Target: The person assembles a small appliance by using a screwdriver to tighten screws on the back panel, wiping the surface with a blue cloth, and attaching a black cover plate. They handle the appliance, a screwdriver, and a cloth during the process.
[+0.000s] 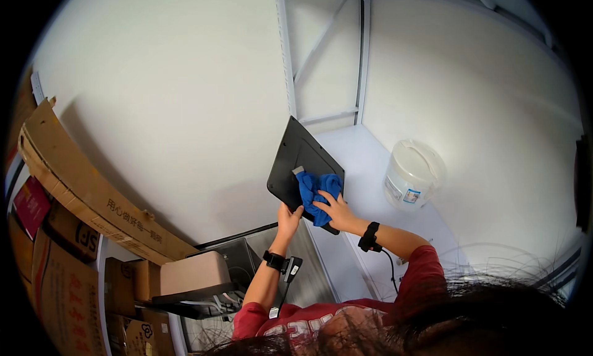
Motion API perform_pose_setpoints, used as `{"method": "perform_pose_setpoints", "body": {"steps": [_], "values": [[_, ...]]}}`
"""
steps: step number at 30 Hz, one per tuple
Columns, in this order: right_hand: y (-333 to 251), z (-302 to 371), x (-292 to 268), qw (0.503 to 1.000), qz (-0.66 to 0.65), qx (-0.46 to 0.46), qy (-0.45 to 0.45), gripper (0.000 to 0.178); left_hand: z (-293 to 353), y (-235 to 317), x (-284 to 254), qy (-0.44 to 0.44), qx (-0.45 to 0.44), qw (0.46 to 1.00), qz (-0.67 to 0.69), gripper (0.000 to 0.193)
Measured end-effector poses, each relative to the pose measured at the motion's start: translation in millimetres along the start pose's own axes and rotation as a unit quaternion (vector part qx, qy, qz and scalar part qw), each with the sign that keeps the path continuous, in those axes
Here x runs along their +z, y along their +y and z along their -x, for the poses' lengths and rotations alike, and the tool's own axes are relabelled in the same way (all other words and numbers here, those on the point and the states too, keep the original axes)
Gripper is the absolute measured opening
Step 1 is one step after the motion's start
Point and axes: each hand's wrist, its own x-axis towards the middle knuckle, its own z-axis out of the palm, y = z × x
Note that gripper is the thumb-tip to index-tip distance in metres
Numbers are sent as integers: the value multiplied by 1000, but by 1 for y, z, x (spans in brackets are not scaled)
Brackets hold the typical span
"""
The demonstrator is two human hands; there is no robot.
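Head view, looking along a white wall [185,96] toward a white metal shelf unit [361,78], whose lower shelf [364,164] carries a translucent lidded plastic bucket [412,174] standing upright, well apart from the hands. Flattened and stacked cardboard boxes [74,189] line the person's left side, with a grey machine [238,260] below them near the left forearm. At the centre, a flat black panel [302,158], rounded at its corners and resembling a screen or tray, is held tilted on edge over the front of the shelf. The left hand [288,217] has its grip closed on the panel's lower edge, fingers wrapped under it, steadying the panel from below. The right hand [336,211] presses a bunched blue cloth [316,192] flat against the panel's face; its grip is spread rather than clenched, fingers splayed over the cloth and holding it to the surface. Both wrists wear black bands [369,237], each with a thin cable attached. The step in hand is judged to be wiping the panel's face, with the cloth on its lower part and the upper part uncovered. The next move would call for firm support from the left hand while the cloth is swept toward the unwiped upper area.
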Motion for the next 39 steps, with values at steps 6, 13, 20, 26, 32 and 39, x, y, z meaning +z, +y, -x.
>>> {"method": "perform_pose_setpoints", "body": {"steps": [6, 13, 20, 26, 32, 39], "values": [[69, 39, -2, 971, 188, 132, -67, 59, 1, 16, 16, 87, 62, 993, -53, 31], [59, 24, -37, 902, 183, 278, -275, 69, 6, 41, 6, 179, 95, 979, -37, 31], [-28, -50, -83, 995, 69, 11, 68, 72, 35, 91, -3, 205, 68, 965, -147, 21], [-124, -95, -122, 981, -26, -164, 99, 77, 69, 87, -13, 214, 89, 933, -275, 15], [-171, -100, -114, 972, -1, -224, 68, 53, 100, 99, -30, 177, 143, 935, -273, 15], [-250, -69, -102, 984, 78, -127, 103, 35, 150, 110, -84, 39, 115, 952, -281, 43]]}}
